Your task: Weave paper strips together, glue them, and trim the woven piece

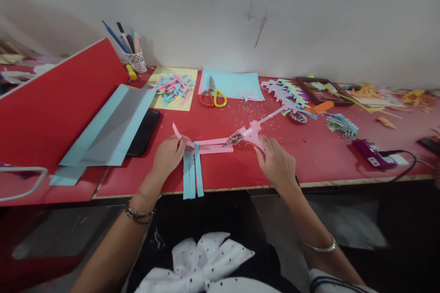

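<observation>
My left hand (pixel 169 154) pinches a short pink paper strip (pixel 177 132) whose free end sticks up. Beneath its fingertips, pink strips (pixel 215 149) run to the right and cross several light-blue strips (pixel 190 174), which hang toward the table's front edge. My right hand (pixel 277 161) is wrapped round the handle of a pink hot glue gun (pixel 253 134). The gun's nozzle points left, just over the pink strips; whether it touches them I cannot tell. A clear glue stick (pixel 273 114) juts from its back end.
Scissors (pixel 213 94) lie on light-blue sheets (pixel 237 81) at the back. Cut paper pieces (pixel 173 87) are heaped on a yellow sheet (pixel 188 103). A black phone (pixel 146 130) lies partly under paper at left. A purple power box (pixel 373 153) with cables stands at right.
</observation>
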The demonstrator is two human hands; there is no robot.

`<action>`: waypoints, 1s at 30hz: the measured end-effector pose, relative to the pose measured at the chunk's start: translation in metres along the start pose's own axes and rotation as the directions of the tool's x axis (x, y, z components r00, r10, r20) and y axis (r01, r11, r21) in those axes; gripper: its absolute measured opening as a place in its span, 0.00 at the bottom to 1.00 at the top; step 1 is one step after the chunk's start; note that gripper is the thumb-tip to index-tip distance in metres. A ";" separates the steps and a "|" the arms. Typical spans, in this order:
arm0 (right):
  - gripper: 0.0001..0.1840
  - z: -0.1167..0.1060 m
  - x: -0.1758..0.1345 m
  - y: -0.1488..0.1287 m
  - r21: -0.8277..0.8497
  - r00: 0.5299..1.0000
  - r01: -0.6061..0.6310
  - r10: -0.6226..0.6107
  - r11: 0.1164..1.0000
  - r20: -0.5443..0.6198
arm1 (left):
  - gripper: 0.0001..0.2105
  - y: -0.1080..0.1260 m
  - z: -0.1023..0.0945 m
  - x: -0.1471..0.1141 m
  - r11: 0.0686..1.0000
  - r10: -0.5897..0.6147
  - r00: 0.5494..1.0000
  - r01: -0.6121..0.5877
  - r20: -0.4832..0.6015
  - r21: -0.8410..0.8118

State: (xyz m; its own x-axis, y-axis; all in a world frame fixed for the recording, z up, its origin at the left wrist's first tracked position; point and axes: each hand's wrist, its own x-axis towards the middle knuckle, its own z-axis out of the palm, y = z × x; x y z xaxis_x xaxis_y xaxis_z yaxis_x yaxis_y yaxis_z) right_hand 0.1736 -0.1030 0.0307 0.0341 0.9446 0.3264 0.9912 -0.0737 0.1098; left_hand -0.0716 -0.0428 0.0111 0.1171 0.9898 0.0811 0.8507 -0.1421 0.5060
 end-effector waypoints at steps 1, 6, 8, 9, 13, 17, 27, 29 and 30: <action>0.18 0.000 0.000 0.001 -0.003 1.000 -0.008 0.008 1.000 0.004 | 0.21 0.000 0.000 0.000 1.000 0.000 1.000 0.000 0.000 0.000; 0.17 -0.004 -0.002 0.006 -0.016 0.999 -0.046 0.047 0.999 0.023 | 0.21 -0.002 0.002 0.000 1.000 0.004 1.000 -0.004 0.006 -0.017; 0.18 -0.004 -0.003 0.009 -0.017 0.998 -0.055 0.055 0.998 0.023 | 0.21 -0.002 0.002 0.000 1.000 0.003 1.000 -0.003 0.007 -0.020; 0.18 -0.004 -0.003 0.010 -0.017 0.998 -0.058 0.059 0.998 0.023 | 0.21 -0.002 0.002 0.000 1.000 0.003 1.000 -0.003 0.005 -0.020; 0.17 -0.003 -0.003 0.014 -0.011 0.998 -0.068 0.068 0.998 0.017 | 0.21 -0.004 0.003 0.000 1.000 0.011 1.000 -0.011 0.007 -0.015; 0.17 -0.003 -0.004 0.019 -0.004 0.996 -0.083 0.083 0.997 0.017 | 0.22 -0.004 0.003 0.000 1.000 0.015 1.000 -0.015 0.008 -0.018; 0.23 0.009 0.012 0.040 0.055 0.955 -0.297 0.295 0.953 0.045 | 0.21 -0.004 0.003 0.000 1.000 0.016 1.000 -0.016 -0.012 0.026; 0.21 0.013 0.018 0.041 0.048 0.950 -0.295 0.288 0.954 0.121 | 0.21 -0.004 0.004 0.000 1.000 0.011 1.000 -0.011 -0.017 0.022; 0.20 0.014 0.020 0.041 0.037 0.949 -0.284 0.276 0.958 0.150 | 0.21 -0.004 0.004 0.000 1.000 0.008 1.000 -0.007 -0.019 0.019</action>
State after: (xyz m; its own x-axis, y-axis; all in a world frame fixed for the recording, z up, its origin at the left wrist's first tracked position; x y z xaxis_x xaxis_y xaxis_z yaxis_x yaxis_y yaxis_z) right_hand 0.2166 -0.0826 0.0285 0.3251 0.9244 0.1996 0.9446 -0.3274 -0.0224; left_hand -0.0731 -0.0419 0.0051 0.1136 0.9883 0.1016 0.8596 -0.1490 0.4888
